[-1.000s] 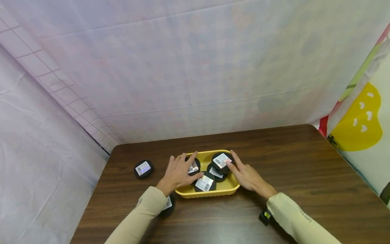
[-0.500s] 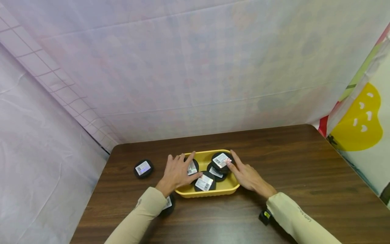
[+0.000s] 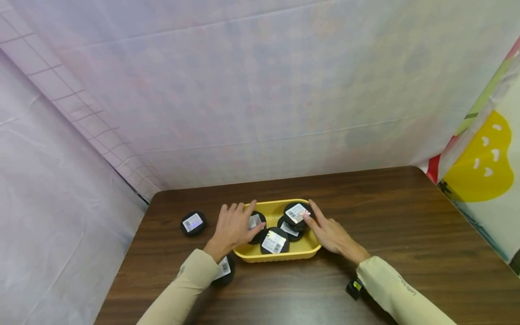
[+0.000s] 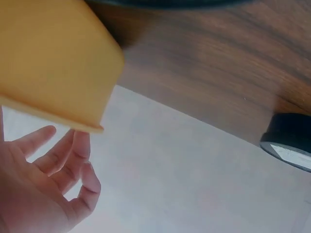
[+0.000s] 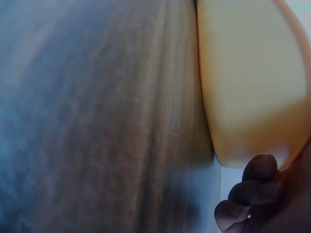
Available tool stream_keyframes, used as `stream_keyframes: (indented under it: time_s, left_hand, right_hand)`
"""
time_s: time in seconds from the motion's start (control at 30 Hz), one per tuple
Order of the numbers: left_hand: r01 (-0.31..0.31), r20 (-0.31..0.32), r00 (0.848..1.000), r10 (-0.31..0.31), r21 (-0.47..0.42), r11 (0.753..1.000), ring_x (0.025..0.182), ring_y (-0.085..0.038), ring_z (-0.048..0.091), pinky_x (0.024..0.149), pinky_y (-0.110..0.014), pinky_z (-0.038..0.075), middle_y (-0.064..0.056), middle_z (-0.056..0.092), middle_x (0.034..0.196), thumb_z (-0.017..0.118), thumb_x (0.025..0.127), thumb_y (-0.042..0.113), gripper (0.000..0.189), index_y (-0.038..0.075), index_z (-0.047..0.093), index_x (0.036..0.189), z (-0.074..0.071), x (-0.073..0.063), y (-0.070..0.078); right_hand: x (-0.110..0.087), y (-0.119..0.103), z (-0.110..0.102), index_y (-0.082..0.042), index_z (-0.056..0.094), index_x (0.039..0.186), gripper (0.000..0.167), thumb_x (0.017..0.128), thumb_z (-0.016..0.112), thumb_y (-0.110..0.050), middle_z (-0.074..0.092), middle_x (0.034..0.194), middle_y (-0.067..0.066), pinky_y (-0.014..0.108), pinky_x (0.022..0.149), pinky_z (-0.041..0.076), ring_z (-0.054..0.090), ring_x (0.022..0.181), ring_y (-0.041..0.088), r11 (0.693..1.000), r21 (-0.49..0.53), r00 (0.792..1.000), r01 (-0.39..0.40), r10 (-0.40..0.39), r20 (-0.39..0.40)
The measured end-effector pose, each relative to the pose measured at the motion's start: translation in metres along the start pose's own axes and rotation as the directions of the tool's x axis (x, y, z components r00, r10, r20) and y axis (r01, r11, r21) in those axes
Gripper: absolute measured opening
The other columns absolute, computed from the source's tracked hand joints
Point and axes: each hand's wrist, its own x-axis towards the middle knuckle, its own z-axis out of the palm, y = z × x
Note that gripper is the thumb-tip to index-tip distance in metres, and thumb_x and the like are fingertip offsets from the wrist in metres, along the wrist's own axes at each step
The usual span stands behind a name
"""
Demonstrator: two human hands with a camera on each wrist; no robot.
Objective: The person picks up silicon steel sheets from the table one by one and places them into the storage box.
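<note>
A yellow oblong plastic basket (image 3: 280,258) holds several flat, round black pieces with white barcode labels. One labelled black disc (image 3: 274,241) lies near its front wall. Another disc (image 3: 255,221) is at the left end, partly behind my left hand (image 3: 233,228), whose fingers spread along that end with the thumb over this disc. In the left wrist view its fingertips (image 4: 81,138) reach the basket's rim. My right hand (image 3: 331,234) grips the basket's right end: curled fingers (image 5: 265,167) outside the wall, thumb over the edge of the top disc (image 3: 295,212) of a small stack.
On the brown wooden table (image 3: 406,225), one labelled black disc (image 3: 193,224) lies left of the basket. Another disc (image 3: 223,271) sits partly behind the left cuff. Beside the right sleeve is a small black object (image 3: 354,289) with a yellow-green patch. A pale curtain (image 3: 260,113) hangs behind.
My left thumb has come away from the front disc and now lies over the left one. The left hand has shifted slightly left; the right hand keeps its place.
</note>
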Motion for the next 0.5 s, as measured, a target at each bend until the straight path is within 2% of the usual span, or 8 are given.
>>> stream_keyframes:
  time_s: [0.2, 0.5]
  left_hand:
    - [-0.006, -0.059, 0.998, 0.005, -0.016, 1.000, 0.107, -0.028, 0.061, 0.085, -0.046, 0.044, -0.007, 0.065, 0.120, 0.050, 0.094, 0.064, 0.067, 0.020, 0.050, 0.145, -0.005, -0.004, -0.008]
    - [0.016, -0.083, 0.996, -0.020, -0.040, 0.999, 0.109, -0.030, 0.060, 0.085, -0.048, 0.046, -0.010, 0.064, 0.122, 0.047, 0.096, 0.060, 0.065, 0.019, 0.048, 0.146, -0.013, -0.014, -0.022]
  right_hand:
    - [0.000, 0.000, -0.001, -0.016, 0.013, 0.160, 0.071, 0.104, 0.027, -0.057, 0.061, 0.119, 0.036, 0.057, 0.082, 0.049, 0.066, 0.089, 0.036, 1.000, -0.001, 1.000, -0.003, 0.003, -0.001]
    - [0.000, 0.001, -0.001, -0.015, 0.013, 0.160, 0.071, 0.105, 0.028, -0.056, 0.062, 0.119, 0.035, 0.056, 0.081, 0.049, 0.065, 0.085, 0.033, 1.000, -0.003, 1.000, 0.003, -0.003, 0.000]
